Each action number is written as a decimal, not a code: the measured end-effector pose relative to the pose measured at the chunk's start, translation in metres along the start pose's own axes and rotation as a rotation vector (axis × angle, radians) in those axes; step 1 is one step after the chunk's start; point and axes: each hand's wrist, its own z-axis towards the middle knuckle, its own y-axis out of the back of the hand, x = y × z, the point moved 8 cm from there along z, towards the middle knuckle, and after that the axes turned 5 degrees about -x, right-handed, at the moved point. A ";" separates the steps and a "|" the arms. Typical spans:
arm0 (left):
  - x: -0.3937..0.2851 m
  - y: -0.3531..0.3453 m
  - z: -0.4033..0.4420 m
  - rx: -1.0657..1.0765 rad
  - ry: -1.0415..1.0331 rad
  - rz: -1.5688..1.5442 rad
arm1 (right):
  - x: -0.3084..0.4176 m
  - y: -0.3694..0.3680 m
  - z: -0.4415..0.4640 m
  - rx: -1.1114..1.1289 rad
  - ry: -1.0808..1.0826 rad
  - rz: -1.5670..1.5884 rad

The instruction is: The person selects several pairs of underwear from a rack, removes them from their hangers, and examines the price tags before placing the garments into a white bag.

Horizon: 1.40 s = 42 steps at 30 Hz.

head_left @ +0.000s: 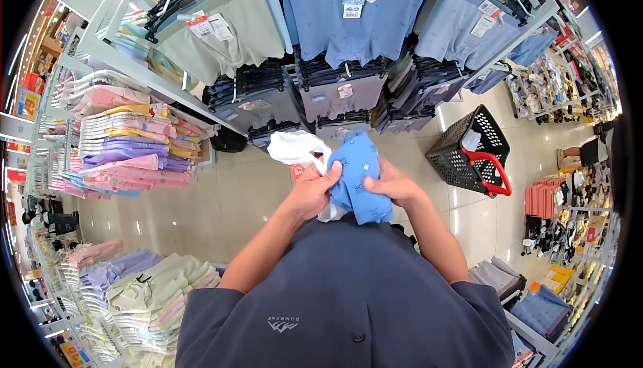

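A folded blue garment [362, 177] with a small dark print is held in front of my chest; its exact kind is hidden by the folds. My left hand [313, 190] is closed on its left edge, thumb on top. Against the same hand hangs a thin white bag [293, 145] with a patch of red, spreading out to the left and showing again below the fingers. My right hand [395, 184] grips the garment from the right, its thumb pressed on the cloth and the other fingers hidden behind.
Ahead stands a grey rack [100, 39] hung with tagged blue shorts [355, 19] and pale green shorts [221, 43]. A black basket [462, 147] with a red handle sits on the tiled floor [234, 220] at right. Hanging pastel clothes [127, 140] line the left.
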 end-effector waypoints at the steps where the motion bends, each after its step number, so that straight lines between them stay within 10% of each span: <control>1: 0.002 0.002 -0.001 0.003 0.020 0.012 | -0.007 -0.012 -0.001 0.096 -0.097 0.061; 11: -0.019 0.004 0.001 0.077 -0.126 0.111 | -0.076 0.002 0.000 -0.225 -0.447 0.388; 20: -0.010 0.062 0.006 -0.197 -0.088 0.128 | -0.058 0.033 -0.005 -0.332 -0.060 0.621; 22: -0.006 0.058 0.008 -0.196 -0.071 0.137 | -0.030 0.013 -0.002 -0.067 0.020 0.761; 42: 0.000 0.044 0.016 -0.320 -0.079 0.460 | -0.051 0.030 -0.008 -0.132 -0.188 0.378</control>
